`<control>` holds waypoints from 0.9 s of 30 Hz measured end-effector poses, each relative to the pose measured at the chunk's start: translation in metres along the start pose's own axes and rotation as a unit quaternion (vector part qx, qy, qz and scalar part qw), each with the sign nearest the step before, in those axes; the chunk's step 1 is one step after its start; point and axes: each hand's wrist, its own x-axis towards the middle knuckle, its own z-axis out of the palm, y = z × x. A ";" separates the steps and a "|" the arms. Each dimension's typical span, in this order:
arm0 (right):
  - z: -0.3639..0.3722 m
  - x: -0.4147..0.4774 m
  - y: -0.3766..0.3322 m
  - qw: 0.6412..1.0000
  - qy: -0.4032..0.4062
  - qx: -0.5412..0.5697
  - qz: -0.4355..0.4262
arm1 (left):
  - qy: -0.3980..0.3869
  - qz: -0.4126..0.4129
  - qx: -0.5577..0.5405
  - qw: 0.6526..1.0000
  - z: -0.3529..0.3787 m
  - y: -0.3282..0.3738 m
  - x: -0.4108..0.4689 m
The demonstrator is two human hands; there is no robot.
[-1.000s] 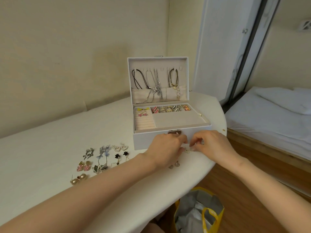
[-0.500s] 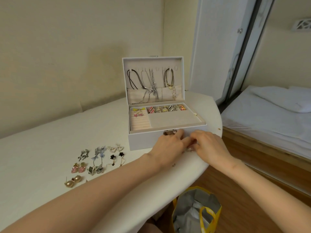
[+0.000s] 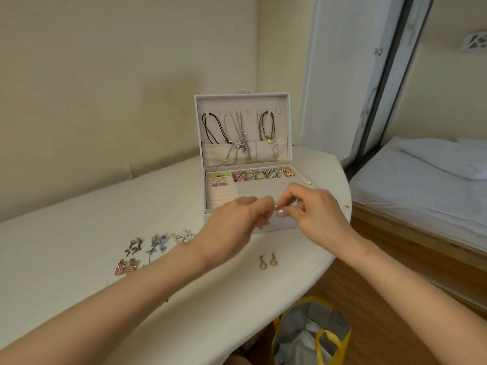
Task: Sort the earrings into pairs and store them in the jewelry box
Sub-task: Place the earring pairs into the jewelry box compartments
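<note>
White worktop [image 3: 79, 233], open jewelry box [image 3: 242, 104] just behind the grip.
Left hand [image 3: 232, 219] and right hand [image 3: 316, 214] meet, both grips pinched narrow on one small earring [image 3: 276, 206].

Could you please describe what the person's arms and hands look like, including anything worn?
Both forearms are bare, with no sleeves in view. Neither the left hand nor the right hand shows a watch, bracelet or ring. The left hand is motion-blurred, so details there are unclear.

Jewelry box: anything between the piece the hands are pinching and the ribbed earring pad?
Nothing visible. The jewelry box lid stands open, and the left hand and right hand pinch the small piece over its front wall. The ribbed pad is bare in front; earrings fill only its back rows.
</note>
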 end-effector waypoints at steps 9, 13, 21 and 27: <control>0.032 0.063 -0.025 1.000 -0.017 0.005 -0.010 | 0.029 -0.071 0.060 0.995 -0.034 -0.040 0.009; 0.043 0.084 -0.030 0.999 -0.050 -0.006 0.005 | -0.006 -0.095 0.080 0.992 -0.040 -0.061 0.014; 0.060 0.108 -0.023 0.994 -0.099 -0.040 0.031 | -0.002 -0.148 0.096 0.984 -0.037 -0.081 0.022; 0.069 0.120 -0.018 0.993 -0.104 -0.012 0.062 | -0.020 -0.157 0.098 0.982 -0.037 -0.091 0.029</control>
